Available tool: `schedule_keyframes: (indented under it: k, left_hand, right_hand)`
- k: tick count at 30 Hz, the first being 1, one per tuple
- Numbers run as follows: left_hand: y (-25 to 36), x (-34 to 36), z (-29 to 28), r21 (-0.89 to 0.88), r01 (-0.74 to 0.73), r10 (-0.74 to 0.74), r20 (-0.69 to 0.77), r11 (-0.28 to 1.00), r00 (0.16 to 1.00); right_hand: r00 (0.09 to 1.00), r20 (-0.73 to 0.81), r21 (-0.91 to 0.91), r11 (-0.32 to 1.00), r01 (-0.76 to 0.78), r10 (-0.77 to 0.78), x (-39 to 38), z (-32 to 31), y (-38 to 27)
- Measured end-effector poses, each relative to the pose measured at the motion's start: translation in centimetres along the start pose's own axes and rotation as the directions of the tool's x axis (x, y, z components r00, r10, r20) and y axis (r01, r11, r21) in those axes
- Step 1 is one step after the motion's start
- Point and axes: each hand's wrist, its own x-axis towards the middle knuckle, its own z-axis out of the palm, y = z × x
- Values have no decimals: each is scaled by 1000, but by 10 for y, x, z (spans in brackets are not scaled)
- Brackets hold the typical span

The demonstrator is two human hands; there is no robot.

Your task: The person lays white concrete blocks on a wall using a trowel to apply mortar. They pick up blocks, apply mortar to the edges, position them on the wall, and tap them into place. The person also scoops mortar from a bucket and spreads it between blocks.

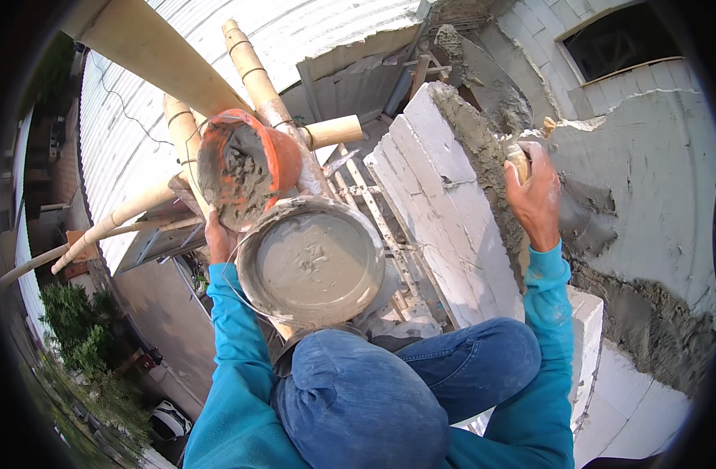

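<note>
My right hand (536, 191) is closed around the handle of a trowel (510, 109), whose mortar-smeared blade points away from me. It is over the top of a white block wall (444, 203), where a band of wet grey mortar (483, 148) lies. My left hand (219, 237) is at the lower rim of a tilted orange bucket (283, 156) with lumpy grey mortar inside. It seems to grip that rim, though most of its fingers are hidden. Just nearer to me stands a larger round bucket (376, 270), filled almost to the brim with smooth, wet mortar.
Bamboo poles (252, 66) cross at the upper left, close to the orange bucket. A ladder-like frame (373, 211) drops between the buckets and the wall. A corrugated white roof (123, 141) and ground far below are at left. At right is a plastered wall (647, 172) with a window opening (624, 43).
</note>
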Motion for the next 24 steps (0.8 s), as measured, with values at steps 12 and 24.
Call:
schedule_keyframes:
  k: [12,24]
  left_hand:
    - [5,-10,12,18,16,-15,-19,1000,1000]
    - [10,0,0,215,27,-8,-90,976,996]
  right_hand:
    - [994,-109,-241,969,-46,20,-12,56,7]
    - [872,144,360,796,-486,467,-93,140,-12]
